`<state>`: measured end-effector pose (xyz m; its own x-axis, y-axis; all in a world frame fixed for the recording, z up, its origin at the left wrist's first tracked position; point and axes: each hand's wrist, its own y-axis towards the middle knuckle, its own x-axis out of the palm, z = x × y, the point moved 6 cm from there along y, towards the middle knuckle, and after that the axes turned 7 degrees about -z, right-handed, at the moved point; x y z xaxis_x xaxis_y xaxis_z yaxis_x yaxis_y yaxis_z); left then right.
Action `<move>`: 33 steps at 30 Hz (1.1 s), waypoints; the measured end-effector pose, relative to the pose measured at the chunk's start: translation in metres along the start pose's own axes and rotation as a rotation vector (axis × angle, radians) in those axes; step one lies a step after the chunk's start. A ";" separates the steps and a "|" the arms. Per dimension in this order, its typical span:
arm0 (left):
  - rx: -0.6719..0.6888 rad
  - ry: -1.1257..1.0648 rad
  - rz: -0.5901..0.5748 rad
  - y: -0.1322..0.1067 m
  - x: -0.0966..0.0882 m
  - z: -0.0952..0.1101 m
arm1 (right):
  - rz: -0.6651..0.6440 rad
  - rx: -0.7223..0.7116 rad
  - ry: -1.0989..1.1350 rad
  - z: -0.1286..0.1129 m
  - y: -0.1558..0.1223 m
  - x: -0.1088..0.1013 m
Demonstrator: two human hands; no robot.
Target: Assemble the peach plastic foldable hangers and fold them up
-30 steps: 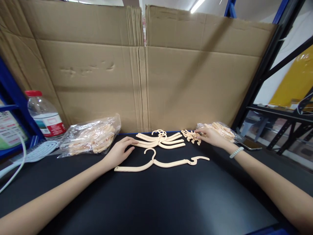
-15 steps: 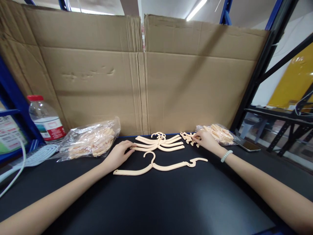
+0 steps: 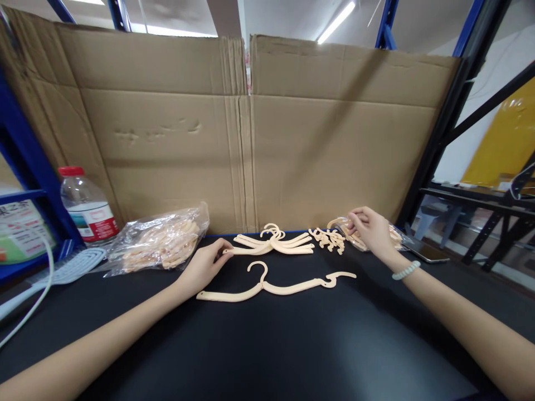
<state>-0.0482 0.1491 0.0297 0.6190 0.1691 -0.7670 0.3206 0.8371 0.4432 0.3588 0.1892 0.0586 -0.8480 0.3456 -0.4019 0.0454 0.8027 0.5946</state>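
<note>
In the head view, my left hand (image 3: 209,262) pinches the left tip of a cream plastic hanger (image 3: 248,252) in a small stack of similar hangers. My right hand (image 3: 368,227) is raised in front of the bag at the right, its fingers pinched around a slim curved cream piece (image 3: 334,222), partly hidden by them. Nearer to me, a single hanger (image 3: 288,289) lies flat, its hook pointing away. At its right end sits a wavy cream piece (image 3: 340,275). A pile of small cream hooked pieces (image 3: 328,239) lies between the stack and my right hand.
A clear bag of cream parts (image 3: 156,242) is at the left, another bag (image 3: 395,236) at the right beside a phone (image 3: 428,252). At far left are a red-capped bottle (image 3: 94,217), a pale blue brush (image 3: 81,267) and a white cable (image 3: 50,267). Cardboard (image 3: 175,139) walls the back.
My right hand has lifted from the pile of small pieces and moved right and up, the curved piece now showing at its fingers. My left hand stays at the hanger stack. The view has shifted slightly.
</note>
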 end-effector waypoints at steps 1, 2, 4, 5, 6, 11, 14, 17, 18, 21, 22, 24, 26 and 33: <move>-0.009 -0.024 0.011 -0.001 -0.002 0.001 | -0.001 0.028 0.055 -0.002 -0.002 -0.001; -0.016 -0.053 0.021 -0.002 -0.003 0.003 | -0.006 0.056 0.110 -0.004 -0.004 -0.001; -0.025 -0.125 0.038 -0.005 -0.005 0.005 | -0.026 0.121 0.225 -0.007 -0.007 0.002; -0.028 -0.163 0.043 -0.007 -0.005 0.006 | -0.044 0.161 0.289 -0.008 -0.009 0.005; -0.030 -0.201 0.046 -0.008 -0.005 0.007 | -0.065 0.203 0.354 -0.009 -0.011 0.009; -0.039 -0.354 0.045 -0.015 0.001 0.010 | -0.191 0.377 0.583 -0.006 -0.025 0.034; -0.081 -0.481 0.042 -0.017 0.004 0.008 | -0.269 0.449 0.681 -0.002 -0.035 0.050; -0.113 -0.570 0.033 -0.018 0.005 0.007 | -0.323 0.525 0.741 0.001 -0.043 0.063; -0.117 -0.583 0.030 -0.017 0.005 0.007 | -0.334 0.548 0.749 0.002 -0.045 0.066; -0.115 -0.602 0.026 -0.017 0.005 0.007 | -0.383 0.588 0.763 -0.001 -0.050 0.072; -0.116 -0.601 0.026 -0.017 0.005 0.006 | -0.410 0.585 0.771 -0.003 -0.051 0.073; -0.117 -0.588 0.022 -0.018 0.006 0.006 | -0.466 0.558 0.774 -0.007 -0.051 0.074; -0.121 -0.570 0.019 -0.018 0.006 0.006 | -0.498 0.520 0.751 -0.010 -0.051 0.073; -0.113 -0.598 0.031 -0.018 0.006 0.005 | -0.575 0.520 0.673 -0.014 -0.051 0.069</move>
<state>-0.0467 0.1329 0.0189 0.9328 -0.1000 -0.3462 0.2383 0.8919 0.3844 0.2905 0.1656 0.0103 -0.9267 -0.3739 0.0385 -0.3744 0.9273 -0.0042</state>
